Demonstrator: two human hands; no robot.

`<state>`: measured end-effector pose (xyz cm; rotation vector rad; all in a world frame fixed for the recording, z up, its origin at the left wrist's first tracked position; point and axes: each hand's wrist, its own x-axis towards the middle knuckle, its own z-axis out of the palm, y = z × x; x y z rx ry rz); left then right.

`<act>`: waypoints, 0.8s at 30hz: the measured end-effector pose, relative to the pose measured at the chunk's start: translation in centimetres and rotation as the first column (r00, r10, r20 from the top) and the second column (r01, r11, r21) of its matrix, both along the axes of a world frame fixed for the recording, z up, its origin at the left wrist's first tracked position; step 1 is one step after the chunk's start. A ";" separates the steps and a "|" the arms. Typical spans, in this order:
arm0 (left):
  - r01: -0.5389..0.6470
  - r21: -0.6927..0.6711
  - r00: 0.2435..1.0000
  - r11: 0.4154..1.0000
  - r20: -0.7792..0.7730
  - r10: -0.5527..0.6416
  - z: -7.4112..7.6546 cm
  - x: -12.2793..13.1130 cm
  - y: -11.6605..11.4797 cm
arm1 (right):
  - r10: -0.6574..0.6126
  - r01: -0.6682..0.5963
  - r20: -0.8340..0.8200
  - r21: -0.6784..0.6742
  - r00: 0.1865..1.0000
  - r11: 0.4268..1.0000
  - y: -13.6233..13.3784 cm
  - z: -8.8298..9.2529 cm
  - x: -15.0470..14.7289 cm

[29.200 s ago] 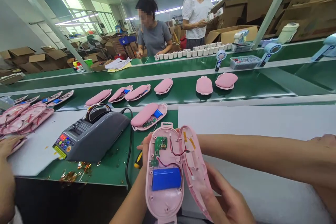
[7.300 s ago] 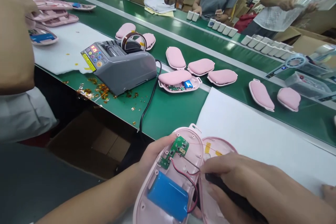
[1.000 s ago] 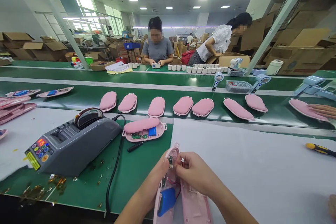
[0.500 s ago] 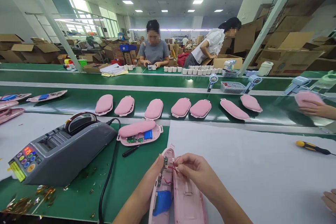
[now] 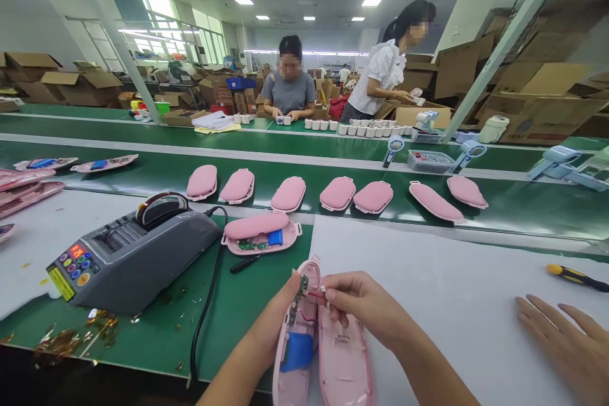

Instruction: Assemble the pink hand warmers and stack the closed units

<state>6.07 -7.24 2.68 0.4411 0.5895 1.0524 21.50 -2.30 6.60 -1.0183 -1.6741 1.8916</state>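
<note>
My left hand (image 5: 273, 323) is closed around one half of a pink plastic casing (image 5: 288, 390), thumb on its upper rim. Inside that half are a green circuit board (image 5: 295, 298) and a blue battery pack (image 5: 297, 352), joined by thin red wires. With thumb and forefinger, my right hand (image 5: 364, 304) pinches a small white connector (image 5: 323, 288) on red wires. The other casing half (image 5: 346, 365) lies open beside the first, beneath my right hand. Just beyond them is another pink casing (image 5: 261, 241), partly open, with board and battery showing.
A tape dispenser (image 5: 143, 260) and its black cable (image 5: 207, 304) stand left. Several pink casings (image 5: 373, 196) line the green bench. A black pen-like tool (image 5: 245, 264) and a yellow-black screwdriver (image 5: 575, 276) lie nearby. A co-worker's hand (image 5: 561, 336) rests on white paper (image 5: 451, 304).
My right hand has turned slightly, and the white connector now shows at its fingertips. At right, the co-worker's pink casing has left view; a hand reaches farther in. The standing person has straightened up.
</note>
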 end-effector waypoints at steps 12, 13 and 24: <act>-0.150 0.081 0.961 0.985 -0.223 0.164 -0.3 0.0 -1.0 | 0.016 -0.032 0.176 0.089 0.984 0.996 -0.2 -0.7 -1.4; -0.147 0.097 0.955 0.984 -0.244 0.166 -0.1 0.0 -1.0 | 0.024 -0.042 0.179 0.095 0.984 0.995 -0.2 -0.7 -1.4; -0.057 0.301 0.809 0.952 -0.545 0.221 1.0 -0.2 -1.1 | 0.044 -0.097 0.268 0.189 0.962 0.977 0.1 1.6 -1.8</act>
